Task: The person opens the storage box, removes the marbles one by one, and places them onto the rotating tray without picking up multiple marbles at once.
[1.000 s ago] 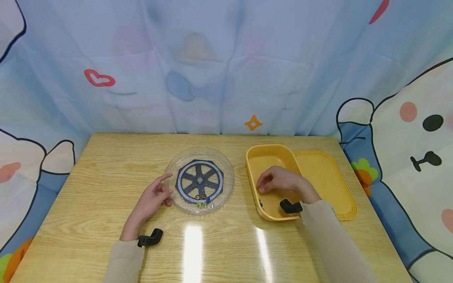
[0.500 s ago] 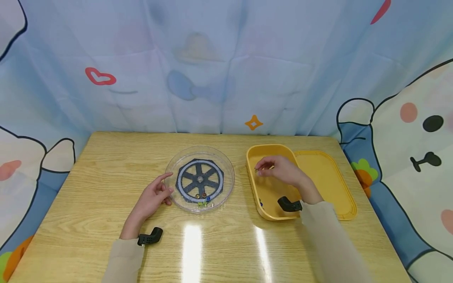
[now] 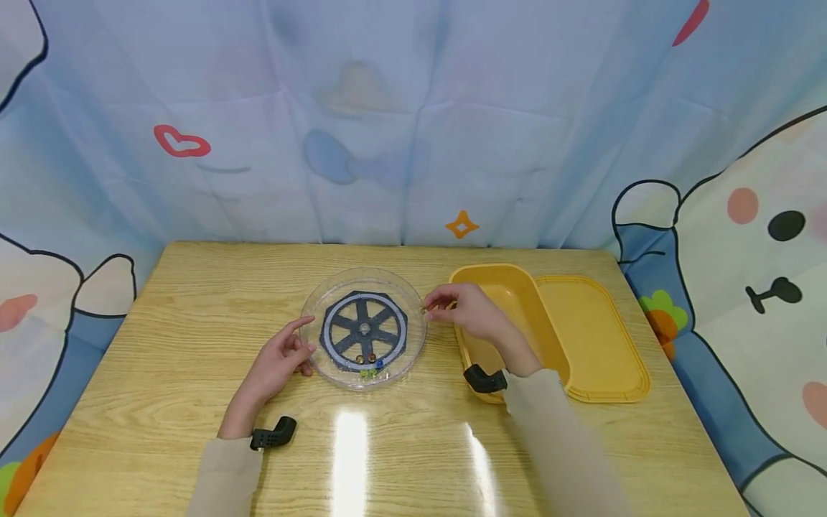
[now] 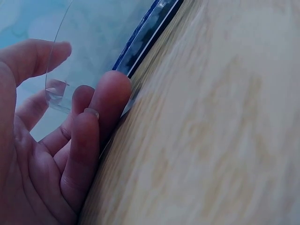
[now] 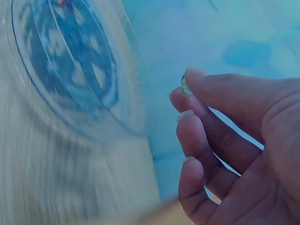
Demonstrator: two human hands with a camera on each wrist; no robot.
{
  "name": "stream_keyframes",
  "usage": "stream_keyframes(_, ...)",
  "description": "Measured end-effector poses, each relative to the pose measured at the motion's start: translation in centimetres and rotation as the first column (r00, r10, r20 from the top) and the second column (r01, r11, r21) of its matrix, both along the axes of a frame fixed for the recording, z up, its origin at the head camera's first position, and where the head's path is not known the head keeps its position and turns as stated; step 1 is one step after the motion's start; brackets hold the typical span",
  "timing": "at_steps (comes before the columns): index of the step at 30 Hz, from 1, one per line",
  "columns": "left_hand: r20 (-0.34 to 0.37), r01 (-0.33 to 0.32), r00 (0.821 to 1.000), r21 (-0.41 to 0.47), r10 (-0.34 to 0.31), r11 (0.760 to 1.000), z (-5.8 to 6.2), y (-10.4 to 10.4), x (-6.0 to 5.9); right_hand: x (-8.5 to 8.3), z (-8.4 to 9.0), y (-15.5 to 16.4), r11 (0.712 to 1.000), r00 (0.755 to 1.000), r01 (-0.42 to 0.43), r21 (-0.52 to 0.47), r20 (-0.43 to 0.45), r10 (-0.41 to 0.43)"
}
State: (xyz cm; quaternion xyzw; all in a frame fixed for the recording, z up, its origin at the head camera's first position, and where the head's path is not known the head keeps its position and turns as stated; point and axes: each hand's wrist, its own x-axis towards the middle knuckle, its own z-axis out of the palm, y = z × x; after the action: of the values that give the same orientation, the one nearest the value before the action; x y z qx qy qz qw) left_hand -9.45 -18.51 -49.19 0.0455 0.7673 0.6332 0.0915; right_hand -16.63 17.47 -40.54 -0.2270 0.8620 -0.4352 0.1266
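Marble mostly hidden, pinched by right grip, left grip spread against clear dish

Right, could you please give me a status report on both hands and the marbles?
Left hand touching clear dish. Right hand pinching greenish marble near its rim. More marbles inside. No obstruction visible.

Right wrist view: marble mostly hidden by pinching right hand; clear round dish blurred, cut off at 11 o'clock. Head: same hand hides yellow bin's 9 o'clock rim.
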Motion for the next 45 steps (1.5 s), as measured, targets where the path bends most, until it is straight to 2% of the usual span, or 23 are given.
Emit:
stream_keyframes(6,0.000,0.003,1.000,0.006,-0.003,1.000,-0.1,0.1,0.1,0.6,-0.9,-2.6,0.998,0.998,-0.060,0.007,-0.006,0.060)
stream_keyframes(13,-0.009,0.003,1.000,0.002,-0.003,1.000,-0.1,0.0,0.1,1.5,-1.5,-4.7,0.995,0.994,-0.101,0.010,0.052,0.101)
stream_keyframes(22,-0.007,-0.001,1.000,-0.001,0.001,1.000,0.0,0.0,0.0,1.8,-1.9,-5.7,0.990,0.991,-0.134,0.039,0.034,0.133)
stream_keyframes(28,-0.007,-0.003,1.000,-0.008,0.003,1.000,-0.2,0.0,0.1,1.7,-2.1,-5.7,0.991,0.991,-0.128,0.041,0.054,0.126)
stream_keyframes(34,-0.013,-0.002,1.000,-0.009,0.002,1.000,-0.2,0.1,0.1,1.6,-1.2,-5.2,0.993,0.987,-0.115,0.034,0.116,0.110)
stream_keyframes(39,-0.012,-0.003,1.000,-0.009,0.002,1.000,0.0,0.1,0.1,1.2,0.3,-3.7,0.995,0.995,-0.080,0.060,0.067,0.076)
stream_keyframes(45,-0.015,-0.001,1.000,-0.014,0.001,1.000,0.0,0.1,0.1,0.6,1.9,-0.7,0.998,0.999,-0.031,0.047,0.025,0.029)
